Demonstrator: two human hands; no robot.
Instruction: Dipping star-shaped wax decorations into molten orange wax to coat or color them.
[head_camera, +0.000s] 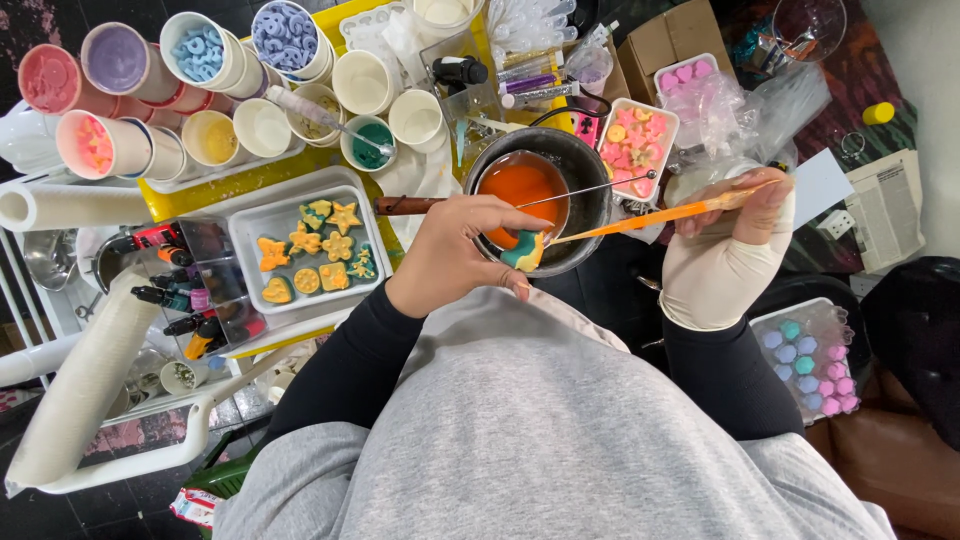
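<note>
**Student:** Above the dark round metal pot (585, 215), what does each hand do?

**Instructor:** Left hand (455, 250), bare, is closed around a small teal-and-yellow shaped wax piece (524, 250), holding it over the pot's near rim. Right hand (740, 225), in a cream glove, pinches a long orange-stained stick (650, 215) whose tip reaches the wax piece.

**Student:** And inside the pot?

**Instructor:** A small metal cup of orange liquid (522, 187) sits there, its thin wire handle (590, 188) crossing the pot's rim toward the right.

**Student:** What surrounds the pot?

**Instructor:** Left of the pot lies a white rectangular tray of yellow, orange and teal shaped pieces (312, 255). Beyond the pot stand white paper cups (262, 127) holding coloured contents. Right of the pot, beside it, rests a white tray of pink and yellow pieces (635, 145).
</note>
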